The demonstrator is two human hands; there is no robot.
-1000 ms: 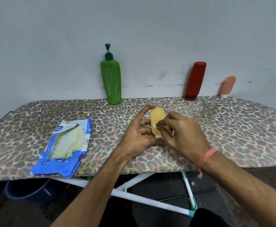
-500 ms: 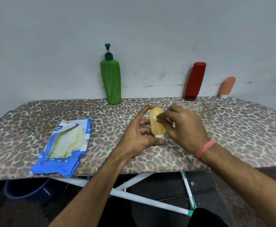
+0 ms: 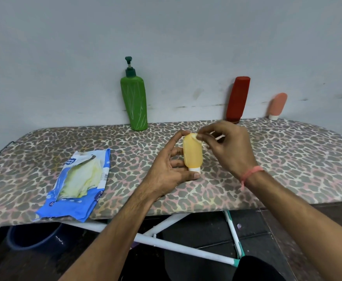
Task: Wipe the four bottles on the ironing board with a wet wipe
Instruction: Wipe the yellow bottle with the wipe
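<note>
Pinching a small wet wipe (image 3: pixel 194 136) in the right hand (image 3: pixel 230 148) against the top of the yellow bottle (image 3: pixel 192 154), gripped cap-down by the left hand (image 3: pixel 167 171) above the ironing board (image 3: pixel 287 159). Probably mid-task: green bottle (image 3: pixel 134 102), red bottle (image 3: pixel 238 99), pink bottle (image 3: pixel 278 106) standing at the wall, wiped or not impossible to tell.

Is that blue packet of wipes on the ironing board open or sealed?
Open. The blue wet-wipe packet lies flat on the leopard-print ironing board, its front flap torn back so the pale yellowish wipes inside show.
</note>
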